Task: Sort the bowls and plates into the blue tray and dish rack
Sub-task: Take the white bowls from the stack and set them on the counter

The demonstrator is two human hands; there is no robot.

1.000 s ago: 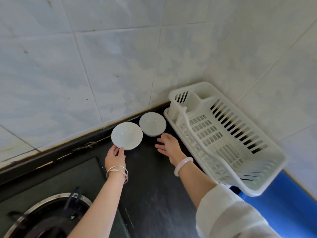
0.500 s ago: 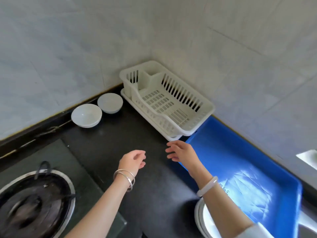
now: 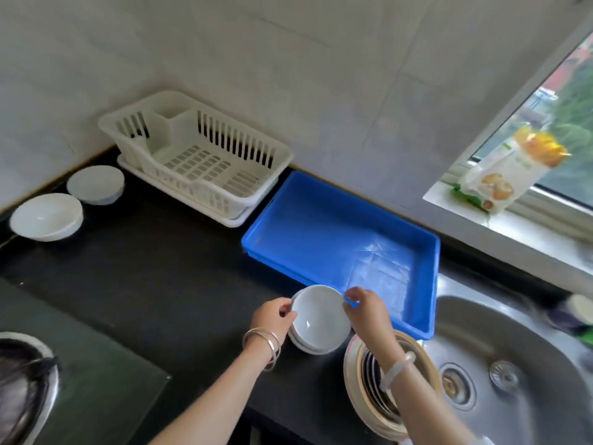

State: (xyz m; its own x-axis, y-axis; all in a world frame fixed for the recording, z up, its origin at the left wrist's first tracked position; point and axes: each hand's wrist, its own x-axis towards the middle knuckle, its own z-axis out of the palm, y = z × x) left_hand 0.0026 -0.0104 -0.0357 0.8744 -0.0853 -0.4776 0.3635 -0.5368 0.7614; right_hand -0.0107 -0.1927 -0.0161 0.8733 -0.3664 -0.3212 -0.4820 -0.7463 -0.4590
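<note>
Pale marbled wall tiles (image 3: 288, 75) meet in a corner above a black countertop (image 3: 154, 268). A window (image 3: 552, 123) at right lets in daylight; a food packet (image 3: 510, 175) leans on its sill. A steel sink (image 3: 513, 364) sits below, a gas stove (image 3: 38, 387) at left.

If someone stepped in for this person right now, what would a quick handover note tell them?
Left hand and right hand: both grip the rim of a small stack of white bowls at the counter's front edge, beside the blue tray.
Two more white bowls sit left of the dish rack.
A stack of plates stands by the sink.
Done: nothing sorted; tray and rack hold no dishes.
Left: everything.
</note>
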